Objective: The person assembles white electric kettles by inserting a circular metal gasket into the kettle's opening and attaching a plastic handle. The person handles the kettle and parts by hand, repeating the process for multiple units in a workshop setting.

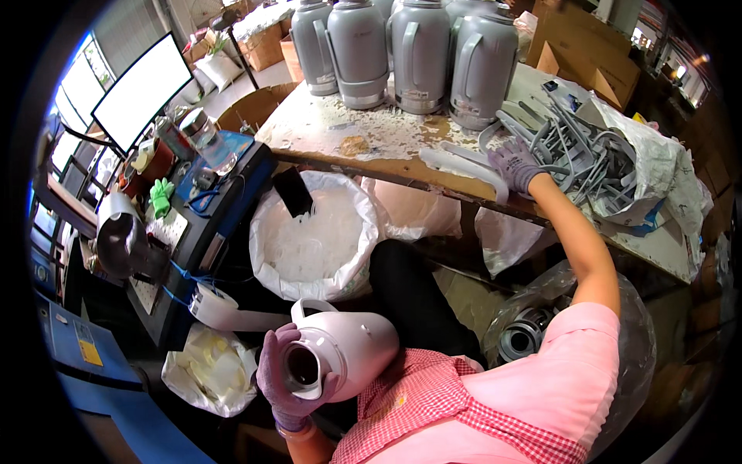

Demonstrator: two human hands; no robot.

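My left hand (287,379), in a thin purple glove, is wrapped round the open neck of a pale grey thermos jug (357,352). The jug lies tilted across my lap, its dark mouth toward the hand and its loop handle upward. At the front edge of the worktable, my right hand (515,164), gloved alike, rests with fingers apart on loose grey plastic handles (568,147). One pale curved handle (468,172) lies just left of it and overhangs the edge. Whatever lies under the right palm is hidden.
Several grey thermos jugs (417,58) stand at the back of the worn table (309,127). Below are a white sack (267,267) of translucent pieces and a smaller bag (209,379). Left stand a machine bench (247,174) and a bright screen (143,89). Grey rings (519,340) lie in clear plastic at right.
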